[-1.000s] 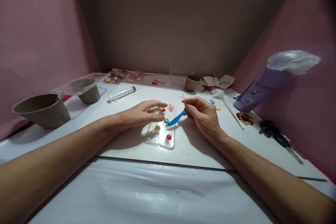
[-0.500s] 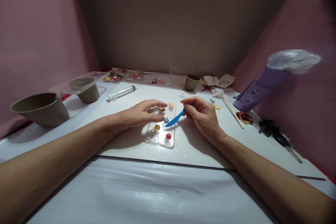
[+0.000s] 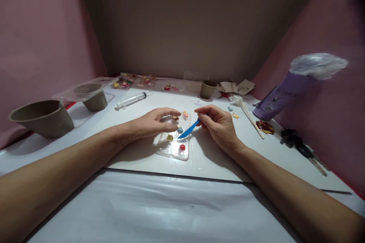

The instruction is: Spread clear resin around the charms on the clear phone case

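A clear, glossy rectangular piece like a phone case (image 3: 175, 153) lies on the white board, with small charms on it: a red ball (image 3: 182, 147), a blue piece (image 3: 180, 130), a yellow one (image 3: 170, 137), a brown one (image 3: 175, 118) and a pink-and-yellow oval (image 3: 185, 114). My right hand (image 3: 219, 123) pinches a blue plastic knife (image 3: 189, 130), its blade slanting down over the case beside the blue piece. Over the case's left side, my left hand (image 3: 149, 123) is open, thumb and index finger apart. Its thumb tip is close to the blue piece; I cannot tell whether they touch.
Brown cups (image 3: 42, 119) stand at left, another cup (image 3: 208, 89) at the back. A syringe (image 3: 131, 100) lies behind my left hand. Decorated cases (image 3: 146, 81) line the back. At right are a wooden stick (image 3: 253, 120), a purple tumbler (image 3: 281, 95) and black-handled tools (image 3: 298, 145).
Almost nothing differs. The whole view has shifted very slightly, and both hands and the blue knife keep nearly the same place over the case.
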Available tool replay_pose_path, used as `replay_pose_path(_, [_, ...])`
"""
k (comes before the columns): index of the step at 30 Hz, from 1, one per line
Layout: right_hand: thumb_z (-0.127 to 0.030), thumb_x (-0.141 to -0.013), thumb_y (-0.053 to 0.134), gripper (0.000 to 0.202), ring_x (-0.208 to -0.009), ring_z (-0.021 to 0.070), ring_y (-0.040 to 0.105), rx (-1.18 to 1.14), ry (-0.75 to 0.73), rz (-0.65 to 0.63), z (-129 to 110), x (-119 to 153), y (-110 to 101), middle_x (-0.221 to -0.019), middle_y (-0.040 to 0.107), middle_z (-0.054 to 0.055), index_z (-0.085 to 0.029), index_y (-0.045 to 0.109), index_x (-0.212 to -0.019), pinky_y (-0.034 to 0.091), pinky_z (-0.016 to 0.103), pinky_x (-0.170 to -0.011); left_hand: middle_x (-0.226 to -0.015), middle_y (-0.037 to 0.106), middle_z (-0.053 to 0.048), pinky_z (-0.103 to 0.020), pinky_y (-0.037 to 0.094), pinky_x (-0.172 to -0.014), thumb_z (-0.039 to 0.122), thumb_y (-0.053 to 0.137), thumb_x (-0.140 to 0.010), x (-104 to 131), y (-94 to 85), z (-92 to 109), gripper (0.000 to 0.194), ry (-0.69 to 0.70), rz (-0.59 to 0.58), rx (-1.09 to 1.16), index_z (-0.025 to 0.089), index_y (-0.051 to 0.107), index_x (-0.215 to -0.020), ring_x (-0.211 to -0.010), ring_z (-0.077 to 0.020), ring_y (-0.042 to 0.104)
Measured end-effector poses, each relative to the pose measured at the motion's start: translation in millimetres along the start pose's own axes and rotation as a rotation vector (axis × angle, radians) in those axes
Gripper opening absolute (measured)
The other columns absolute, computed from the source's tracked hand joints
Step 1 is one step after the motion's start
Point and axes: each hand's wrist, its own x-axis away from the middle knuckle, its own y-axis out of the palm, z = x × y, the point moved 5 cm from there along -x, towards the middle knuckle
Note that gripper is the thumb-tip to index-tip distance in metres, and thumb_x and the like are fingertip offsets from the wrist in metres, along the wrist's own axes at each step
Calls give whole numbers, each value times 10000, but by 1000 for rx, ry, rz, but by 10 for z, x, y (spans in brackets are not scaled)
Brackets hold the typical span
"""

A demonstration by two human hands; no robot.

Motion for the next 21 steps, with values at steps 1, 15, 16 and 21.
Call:
replay_pose_path(1, [-245, -819, 608, 94, -548, 76, 564, -2, 0, -3, -4, 1, 1, -663, 609, -21, -176, 664, -850, 436, 203, -502, -1390, 454, -96, -346, 295, -1083, 380, 600, -754, 3, 0, 5, 590, -6, -1, 0, 141, 507, -1285, -1307, -251, 380])
replay_pose_path(15, [-248, -814, 600, 96, -543, 82, 563, 13, 13, -18, -33, 12, 13, -658, 608, -20, -176, 660, -835, 444, 208, -502, -1389, 460, -87, -348, 300, -1083, 387, 590, -783, -5, 2, -5, 549, 33, -5, -23, 156, 517, -1275, -1313, -255, 381])
replay_pose_path(16, [-244, -814, 600, 93, -541, 79, 562, 12, 12, -21, -32, 13, 13, -660, 608, -20, -176, 660, -834, 441, 206, -502, -1388, 462, -87, -349, 300, -1085, 392, 590, -786, -7, 2, -5, 548, 37, -4, -28, 154, 518, -1274, -1312, -256, 383])
replay_pose_path(21, [-233, -813, 595, 89, -531, 76, 558, 25, 5, -31, -42, 16, 18, -647, 602, -27, -177, 661, -834, 435, 205, -500, -1390, 461, -93, -363, 296, -1091, 405, 598, -792, -16, 6, -17, 558, 57, -3, -27, 141, 515, -1277, -1309, -252, 386])
